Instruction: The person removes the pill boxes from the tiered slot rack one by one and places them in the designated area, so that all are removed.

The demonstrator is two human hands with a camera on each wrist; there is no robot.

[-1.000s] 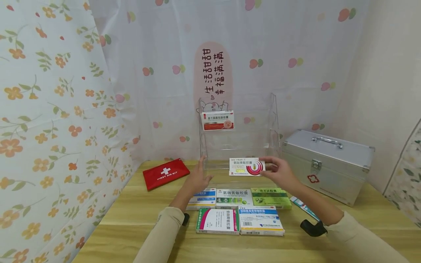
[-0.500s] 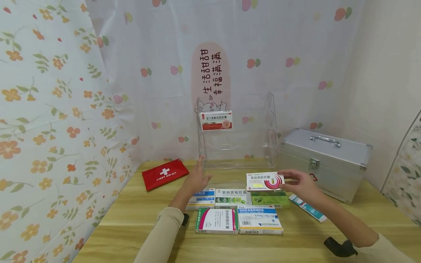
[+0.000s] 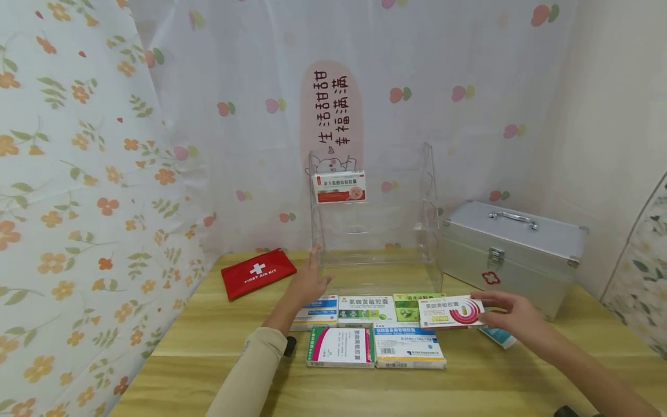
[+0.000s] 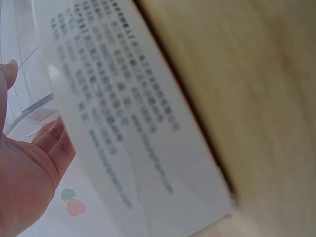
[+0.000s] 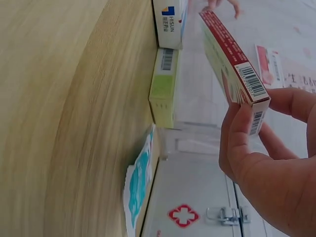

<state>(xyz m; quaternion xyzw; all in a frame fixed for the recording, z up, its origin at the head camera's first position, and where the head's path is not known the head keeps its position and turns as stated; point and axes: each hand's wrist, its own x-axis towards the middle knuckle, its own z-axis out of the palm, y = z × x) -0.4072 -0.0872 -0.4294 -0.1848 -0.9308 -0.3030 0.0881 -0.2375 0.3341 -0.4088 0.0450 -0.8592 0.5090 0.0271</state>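
Observation:
My right hand (image 3: 508, 317) pinches the right end of a white medicine box (image 3: 449, 313) with pink arcs. It is held over the right end of the rows of boxes, overlapping a green medicine box (image 3: 407, 308) in the head view. The right wrist view shows the barcode side of the held box (image 5: 237, 61) between thumb and fingers. My left hand (image 3: 307, 284), fingers extended, is at the lower left side of a clear acrylic rack (image 3: 431, 237). A white-and-red medicine box (image 3: 340, 188) stands on the rack's upper left tier.
Below the rack, several medicine boxes lie in two rows, including a white-and-pink one (image 3: 341, 347) and a blue-and-white one (image 3: 410, 349). A red first aid pouch (image 3: 259, 274) lies at left, a silver case (image 3: 513, 249) at right. A teal-and-white packet (image 5: 139, 182) lies before the case.
My right hand has carried the pinched medicine box from in front of the rack rightward and down, close over the boxes. My left hand has stayed at the rack's left side.

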